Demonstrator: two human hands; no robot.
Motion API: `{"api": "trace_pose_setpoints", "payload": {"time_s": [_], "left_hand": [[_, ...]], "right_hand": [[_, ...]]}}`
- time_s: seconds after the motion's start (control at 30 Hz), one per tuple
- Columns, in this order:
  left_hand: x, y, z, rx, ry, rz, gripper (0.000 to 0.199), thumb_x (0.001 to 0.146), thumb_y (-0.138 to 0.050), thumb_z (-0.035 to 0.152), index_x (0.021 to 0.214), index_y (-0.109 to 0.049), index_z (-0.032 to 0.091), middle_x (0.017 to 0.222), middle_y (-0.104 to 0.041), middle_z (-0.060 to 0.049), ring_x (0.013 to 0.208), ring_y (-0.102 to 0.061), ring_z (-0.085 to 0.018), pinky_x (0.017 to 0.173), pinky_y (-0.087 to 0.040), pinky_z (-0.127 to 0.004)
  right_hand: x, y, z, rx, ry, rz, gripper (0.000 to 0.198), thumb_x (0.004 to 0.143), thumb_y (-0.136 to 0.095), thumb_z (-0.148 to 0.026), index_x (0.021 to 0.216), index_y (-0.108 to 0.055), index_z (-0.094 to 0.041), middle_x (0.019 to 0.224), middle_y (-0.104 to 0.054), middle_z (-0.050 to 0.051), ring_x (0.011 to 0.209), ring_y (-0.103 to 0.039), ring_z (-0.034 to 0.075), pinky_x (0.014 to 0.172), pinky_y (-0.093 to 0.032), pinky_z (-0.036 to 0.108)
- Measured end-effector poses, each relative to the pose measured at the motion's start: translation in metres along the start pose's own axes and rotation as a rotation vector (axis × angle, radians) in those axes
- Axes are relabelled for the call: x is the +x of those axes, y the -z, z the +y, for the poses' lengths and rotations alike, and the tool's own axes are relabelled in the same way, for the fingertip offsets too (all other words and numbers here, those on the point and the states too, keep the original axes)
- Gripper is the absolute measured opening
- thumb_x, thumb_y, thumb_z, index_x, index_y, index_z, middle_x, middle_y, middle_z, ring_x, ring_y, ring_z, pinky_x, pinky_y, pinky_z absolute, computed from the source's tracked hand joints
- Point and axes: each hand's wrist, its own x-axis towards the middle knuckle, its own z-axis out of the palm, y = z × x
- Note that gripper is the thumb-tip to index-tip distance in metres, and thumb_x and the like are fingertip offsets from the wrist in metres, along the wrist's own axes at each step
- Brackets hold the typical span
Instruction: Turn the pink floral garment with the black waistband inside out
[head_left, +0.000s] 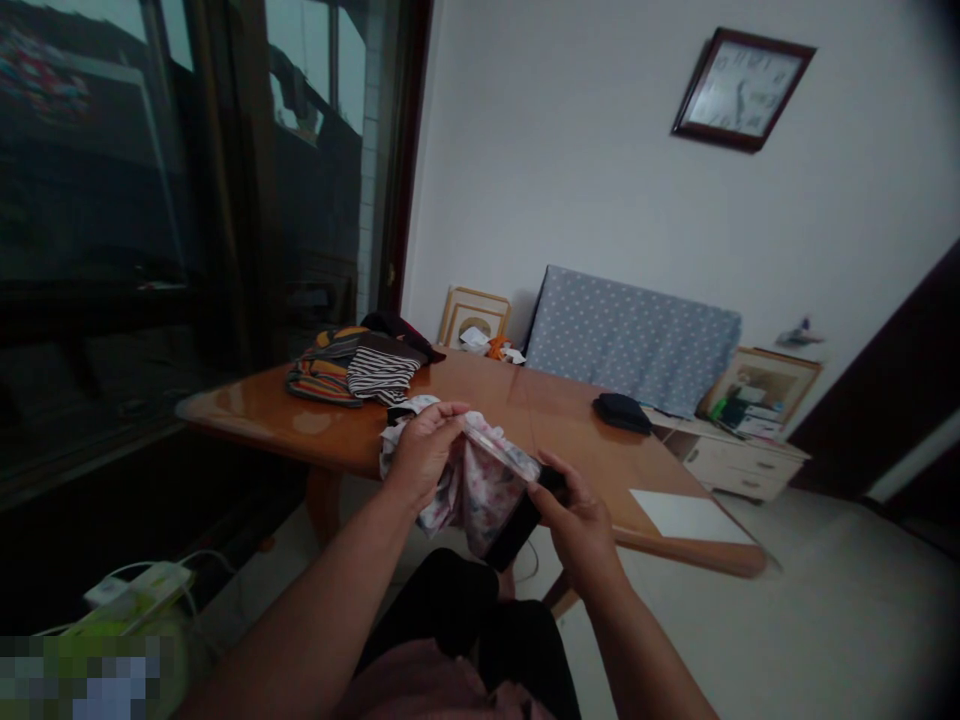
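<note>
Above the near edge of the table, a white cloth with a pink and grey floral print (484, 490) is stretched between my two hands. My left hand (424, 455) pinches its upper edge at the left. At the other end of that edge, my right hand (581, 510) grips the cloth between thumb and fingers. A black strip of fabric (514, 530) hangs down along the right side of the cloth. More of the floral cloth bunches up behind my left hand. I cannot make out the exact kind of garment.
On the wooden table (480, 375) lie striped folded clothes (330, 365), a dark folded cloth (622, 412) and a white sheet (690, 517). Behind stand a polka-dot cover (630, 335) and a low drawer cabinet (739, 465). A power strip (139, 595) sits at lower left.
</note>
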Motion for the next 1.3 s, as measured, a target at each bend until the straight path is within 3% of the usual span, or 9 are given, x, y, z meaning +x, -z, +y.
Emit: {"api": "trace_pose_setpoints", "payload": {"time_s": [0.3,0.57,0.93,1.17,1.3], "left_hand": [[-0.004,0.0,0.0,0.098,0.0,-0.041,0.035,0.07,-0.076,0.008,0.103,-0.071,0.017,0.09,-0.073,-0.003,0.082,-0.066,-0.014,0.076,-0.048,-0.022],[-0.006,-0.004,0.001,0.153,-0.055,-0.038,0.033,0.067,-0.077,0.001,0.094,-0.069,0.019,0.084,-0.069,0.0,0.079,-0.062,-0.013,0.077,-0.045,-0.022],[-0.011,-0.005,-0.002,0.221,-0.086,-0.059,0.033,0.069,-0.085,0.013,0.095,-0.066,0.021,0.083,-0.065,0.002,0.079,-0.057,-0.012,0.076,-0.043,-0.021],[-0.015,-0.015,-0.006,0.003,0.015,-0.006,0.048,0.069,-0.08,0.012,0.109,-0.056,0.023,0.095,-0.063,0.001,0.087,-0.063,-0.015,0.08,-0.047,-0.025],[-0.016,-0.02,-0.002,-0.127,0.103,-0.034,0.049,0.066,-0.075,0.006,0.106,-0.054,0.021,0.092,-0.061,0.001,0.084,-0.064,-0.014,0.079,-0.049,-0.027]], "right_hand": [[0.004,0.005,0.004,-0.067,0.084,0.083,0.036,0.068,-0.082,-0.032,0.103,-0.076,-0.025,0.09,-0.07,0.003,0.075,-0.057,0.018,0.069,-0.048,0.031],[0.004,0.004,0.004,-0.065,0.1,0.093,0.029,0.071,-0.082,-0.038,0.096,-0.075,-0.024,0.094,-0.072,0.005,0.085,-0.062,0.022,0.073,-0.05,0.033],[0.004,0.006,0.006,-0.056,0.044,0.098,0.024,0.08,-0.077,-0.044,0.089,-0.071,-0.023,0.082,-0.066,0.0,0.078,-0.056,0.017,0.072,-0.043,0.029],[-0.002,0.001,0.005,0.019,-0.021,-0.012,0.025,0.082,-0.076,-0.045,0.089,-0.068,-0.023,0.077,-0.061,-0.003,0.071,-0.051,0.014,0.066,-0.04,0.026],[-0.001,0.004,0.013,-0.111,-0.034,-0.063,0.029,0.085,-0.07,-0.047,0.101,-0.072,-0.022,0.085,-0.066,0.001,0.074,-0.055,0.017,0.068,-0.043,0.029]]}}
